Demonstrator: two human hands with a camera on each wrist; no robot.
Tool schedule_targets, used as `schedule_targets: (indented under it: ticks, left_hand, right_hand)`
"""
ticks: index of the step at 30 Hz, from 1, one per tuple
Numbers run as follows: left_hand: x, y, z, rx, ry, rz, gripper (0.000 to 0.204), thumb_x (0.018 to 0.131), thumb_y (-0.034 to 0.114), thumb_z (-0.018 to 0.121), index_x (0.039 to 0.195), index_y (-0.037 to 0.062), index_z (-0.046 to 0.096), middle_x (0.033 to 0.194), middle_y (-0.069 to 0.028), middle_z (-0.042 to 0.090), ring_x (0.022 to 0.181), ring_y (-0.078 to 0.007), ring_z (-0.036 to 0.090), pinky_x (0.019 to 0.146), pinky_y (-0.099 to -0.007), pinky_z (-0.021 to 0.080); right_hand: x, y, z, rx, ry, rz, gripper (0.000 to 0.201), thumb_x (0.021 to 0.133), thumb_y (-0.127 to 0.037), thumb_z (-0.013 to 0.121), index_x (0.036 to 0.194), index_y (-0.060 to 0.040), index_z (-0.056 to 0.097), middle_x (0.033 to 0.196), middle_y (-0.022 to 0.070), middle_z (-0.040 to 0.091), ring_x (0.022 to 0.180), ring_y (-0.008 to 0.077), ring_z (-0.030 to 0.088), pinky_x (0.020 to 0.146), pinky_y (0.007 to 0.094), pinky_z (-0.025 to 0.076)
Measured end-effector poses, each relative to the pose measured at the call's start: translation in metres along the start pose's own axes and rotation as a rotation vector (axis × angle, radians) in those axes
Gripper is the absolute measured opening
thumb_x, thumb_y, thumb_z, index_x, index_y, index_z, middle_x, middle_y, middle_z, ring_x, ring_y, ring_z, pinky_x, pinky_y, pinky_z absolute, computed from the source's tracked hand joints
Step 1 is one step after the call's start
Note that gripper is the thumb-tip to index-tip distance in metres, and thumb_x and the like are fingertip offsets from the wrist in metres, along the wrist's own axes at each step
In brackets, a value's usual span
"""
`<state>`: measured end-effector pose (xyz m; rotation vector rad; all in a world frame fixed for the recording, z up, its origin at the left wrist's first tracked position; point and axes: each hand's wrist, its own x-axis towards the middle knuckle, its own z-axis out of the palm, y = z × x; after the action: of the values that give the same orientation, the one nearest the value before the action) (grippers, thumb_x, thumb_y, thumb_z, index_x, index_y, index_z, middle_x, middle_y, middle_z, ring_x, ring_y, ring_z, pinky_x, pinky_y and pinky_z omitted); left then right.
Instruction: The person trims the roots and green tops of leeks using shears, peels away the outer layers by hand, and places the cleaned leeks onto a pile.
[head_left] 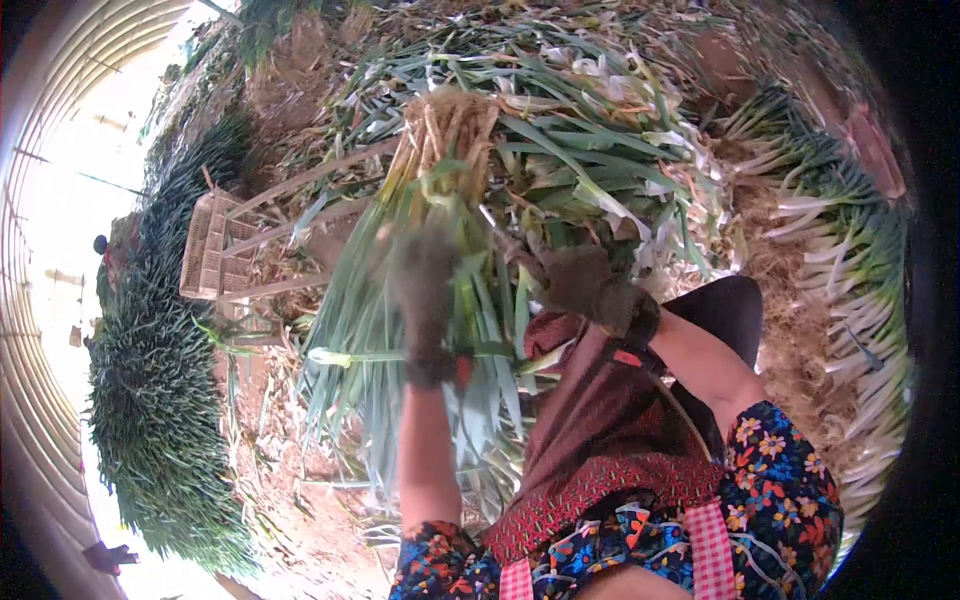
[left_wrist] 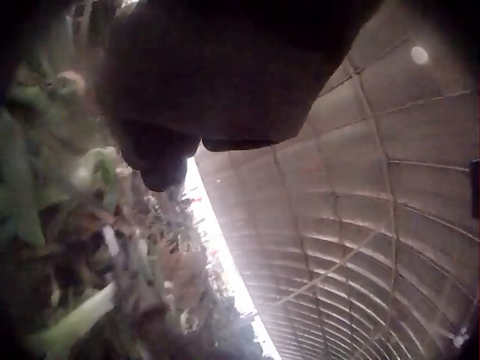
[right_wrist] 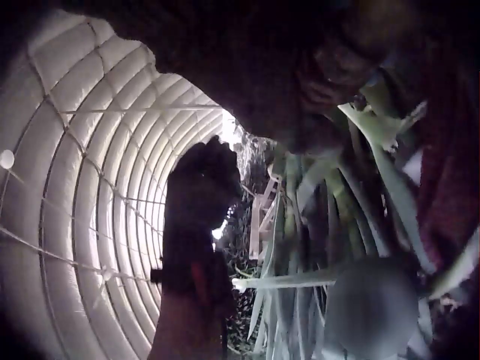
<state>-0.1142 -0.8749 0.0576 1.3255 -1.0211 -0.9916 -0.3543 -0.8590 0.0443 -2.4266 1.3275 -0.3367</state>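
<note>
In the head view a big bunch of long green onions (head_left: pixel 385 240) lies before the person, roots up top, leaves fanning toward the lap. The gloved left hand (head_left: pixel 425 300) is over these leaves, blurred by motion, so I cannot tell how its fingers stand. In the right wrist view that left hand (right_wrist: pixel 202 187) is a dark outline against the tunnel wall. To the bunch's right, the gloved right hand (head_left: pixel 590 285) has bent fingers around a thin pale strip (head_left: pixel 488 215). One single green onion (head_left: pixel 400 355) crosses the leaves near the left wrist.
A wooden frame with a slatted end (head_left: pixel 215 245) stands left of the bunch. Behind it spreads a heap of loose leaves (head_left: pixel 570 120). Rows of green onions (head_left: pixel 830 250) line the right, with a dense green stack (head_left: pixel 160 400) at left beside the tunnel wall (head_left: pixel 45 400).
</note>
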Motion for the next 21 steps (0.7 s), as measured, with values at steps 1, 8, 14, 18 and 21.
schedule_targets:
  ticks: [1,8,14,18,21]
  left_hand:
    - [-0.022,-0.017,0.006,-0.005,0.048,-0.093,0.025,0.096,0.026,0.064,0.098,0.0002,0.065,0.081,-0.0037,0.067,0.069,-0.0153,0.062,0.063,-0.0302,0.05]
    - [-0.022,-0.091,0.022,0.928,0.082,0.089,0.027,0.081,0.025,0.065,0.1,0.0062,0.063,0.089,-0.0178,0.067,0.083,-0.0441,0.063,0.074,-0.0492,0.049]
    - [0.023,-0.127,0.021,1.27,0.113,0.22,0.029,0.078,0.029,0.069,0.101,0.0126,0.062,0.09,-0.0152,0.066,0.08,-0.0411,0.065,0.068,-0.0493,0.051]
    - [0.042,-0.136,0.013,1.292,-0.029,-0.031,0.033,0.078,0.032,0.07,0.103,0.0122,0.065,0.088,-0.0159,0.068,0.081,-0.0403,0.067,0.067,-0.0509,0.052]
    - [0.035,-0.128,0.006,1.25,-0.149,-0.114,0.036,0.078,0.034,0.071,0.103,0.0083,0.066,0.091,-0.0188,0.07,0.085,-0.0399,0.068,0.071,-0.0516,0.053]
  right_hand:
    - [0.009,0.004,-0.006,-0.02,-0.051,0.031,0.066,0.073,-0.031,0.067,0.133,-0.0086,0.049,0.074,0.018,0.067,0.069,0.0399,0.067,0.06,0.0502,0.053]
    - [0.035,-0.005,-0.015,-0.021,-0.083,0.106,0.076,0.072,-0.034,0.066,0.138,-0.0041,0.044,0.081,0.0207,0.069,0.075,0.041,0.068,0.067,0.0531,0.053]
    - [0.037,0.0,-0.007,-0.1,0.034,-0.007,0.079,0.072,-0.035,0.067,0.139,-0.0017,0.043,0.084,0.0215,0.069,0.079,0.0403,0.068,0.069,0.0521,0.053]
    - [0.046,0.011,0.014,-0.036,0.186,-0.044,0.078,0.071,-0.036,0.068,0.137,-0.0009,0.044,0.084,0.0214,0.069,0.079,0.0407,0.068,0.07,0.0521,0.053]
    - [0.032,-0.006,-0.003,-0.084,-0.079,0.064,0.077,0.071,-0.036,0.068,0.136,-0.0016,0.044,0.082,0.0213,0.068,0.078,0.0407,0.068,0.069,0.0522,0.053]
